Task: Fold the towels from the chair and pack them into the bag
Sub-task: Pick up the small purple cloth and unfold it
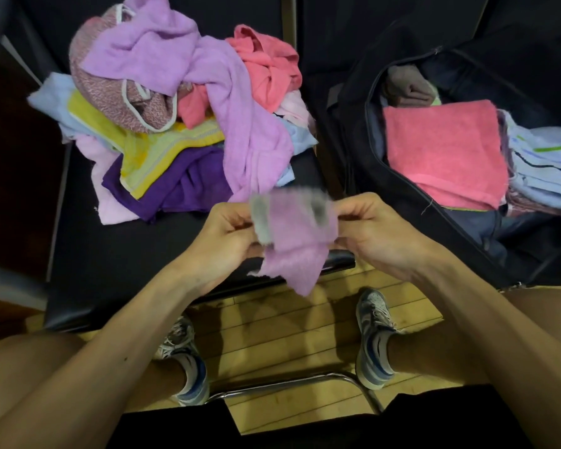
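Sneakers [374, 338] on wooden floor [272, 319] (planked)

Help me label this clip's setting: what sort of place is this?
Likely an indoor room, which kind unclear: wooden plank floor, black padded chair heaped with towels, open black bag beside it.

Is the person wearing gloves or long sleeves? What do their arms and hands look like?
No gloves and no sleeves show. The left arm and right arm are bare all the way to the wrists. The left hand and right hand are bare too, with no ring, watch or bracelet that I can see.
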